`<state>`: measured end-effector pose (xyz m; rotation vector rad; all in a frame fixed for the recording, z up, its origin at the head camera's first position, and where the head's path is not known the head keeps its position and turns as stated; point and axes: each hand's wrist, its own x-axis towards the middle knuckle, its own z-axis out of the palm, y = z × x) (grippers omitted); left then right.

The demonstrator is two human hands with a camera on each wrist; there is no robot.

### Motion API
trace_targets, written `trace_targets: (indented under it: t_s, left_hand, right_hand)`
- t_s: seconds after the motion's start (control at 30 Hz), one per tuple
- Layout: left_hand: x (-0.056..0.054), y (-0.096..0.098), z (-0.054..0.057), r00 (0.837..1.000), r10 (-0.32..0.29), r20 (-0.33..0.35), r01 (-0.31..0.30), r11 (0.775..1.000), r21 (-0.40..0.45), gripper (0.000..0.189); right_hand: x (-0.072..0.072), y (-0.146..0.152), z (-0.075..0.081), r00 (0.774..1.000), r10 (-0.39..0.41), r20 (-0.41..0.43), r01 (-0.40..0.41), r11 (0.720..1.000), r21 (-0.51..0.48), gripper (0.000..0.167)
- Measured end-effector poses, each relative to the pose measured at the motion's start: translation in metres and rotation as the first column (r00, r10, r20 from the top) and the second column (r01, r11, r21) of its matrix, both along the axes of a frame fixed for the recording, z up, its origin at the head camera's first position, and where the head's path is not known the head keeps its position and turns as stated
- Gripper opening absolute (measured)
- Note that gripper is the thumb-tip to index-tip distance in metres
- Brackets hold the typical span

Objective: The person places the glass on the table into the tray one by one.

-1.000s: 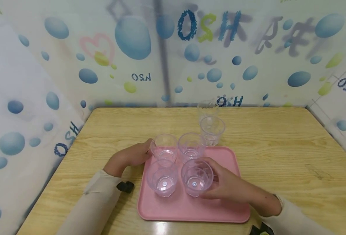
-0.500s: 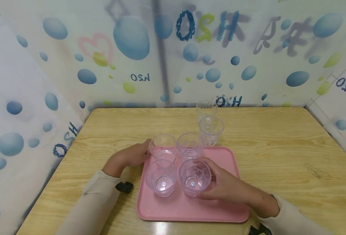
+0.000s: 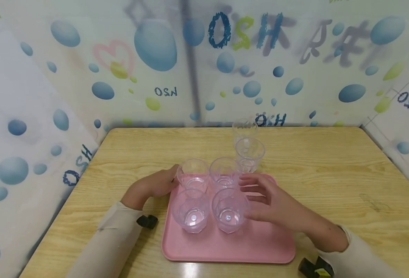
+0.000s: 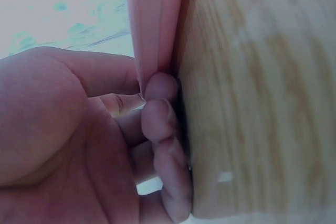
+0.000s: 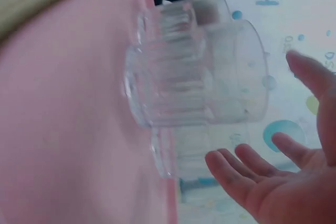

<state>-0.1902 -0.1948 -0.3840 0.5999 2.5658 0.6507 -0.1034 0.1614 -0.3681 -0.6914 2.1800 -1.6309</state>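
Observation:
Several clear plastic cups stand upright on a pink tray (image 3: 225, 249) in the head view, two in front and two behind. My left hand (image 3: 152, 184) grips the tray's left edge. In the left wrist view, its thumb lies along the tray's side and the fingertips (image 4: 159, 120) curl at the underside, against the table. My right hand (image 3: 277, 204) is beside the front right cup (image 3: 228, 222), fingers spread and holding nothing. The right wrist view shows a gap between this hand (image 5: 283, 187) and the nearest cup (image 5: 210, 77). Left of it stands the front left cup (image 3: 190, 220).
Two more clear cups stand on the wooden table (image 3: 329, 173) behind the tray: a nearer cup (image 3: 250, 154) and a farther cup (image 3: 245, 133), close to the patterned wall (image 3: 121, 108). Bare tray surface shows along its front and right side.
My right hand has let go of the front right cup and drawn back to the right, its fingers spreading. The cups stay in place. My left hand keeps its grip on the tray.

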Motion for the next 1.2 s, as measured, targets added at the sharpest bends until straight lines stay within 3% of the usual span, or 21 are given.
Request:
trace_targets:
  t_s: [0.23,0.33,0.47,0.57,0.63,0.9,1.2]
  left_hand:
    - [-0.002,-0.001,-0.003,1.0,0.006,0.006,-0.006,1.0,-0.001,0.048]
    - [-0.003,-0.001,-0.003,1.0,0.005,0.002,-0.005,1.0,0.001,0.047]
    - [-0.003,-0.001,-0.004,1.0,0.009,0.003,-0.009,1.0,0.007,0.047]
    - [-0.002,0.0,-0.003,1.0,0.012,0.004,-0.012,1.0,0.005,0.048]
    - [-0.001,0.0,-0.002,1.0,0.014,0.004,-0.014,1.0,0.002,0.048]
    - [0.0,-0.001,-0.002,1.0,0.013,0.0,-0.013,1.0,-0.006,0.047]
    - [-0.002,-0.002,-0.004,1.0,0.0,-0.004,0.0,1.0,-0.01,0.044]
  right_hand:
    - [-0.012,0.012,0.012,0.981,-0.145,-0.129,0.148,0.989,0.017,0.064]
    - [-0.02,0.017,0.019,0.957,-0.214,-0.198,0.223,0.974,0.027,0.065]
    - [-0.036,0.021,0.023,0.907,-0.3,-0.294,0.336,0.938,0.079,0.067]
    - [-0.05,0.024,0.022,0.888,-0.332,-0.318,0.384,0.916,0.115,0.07]
    - [-0.058,0.025,0.019,0.89,-0.335,-0.31,0.393,0.908,0.145,0.074]
    - [-0.086,0.026,0.005,0.938,-0.291,-0.19,0.33,0.916,0.227,0.095]
    - [-0.102,0.021,-0.003,0.958,-0.276,-0.07,0.285,0.924,0.257,0.108]
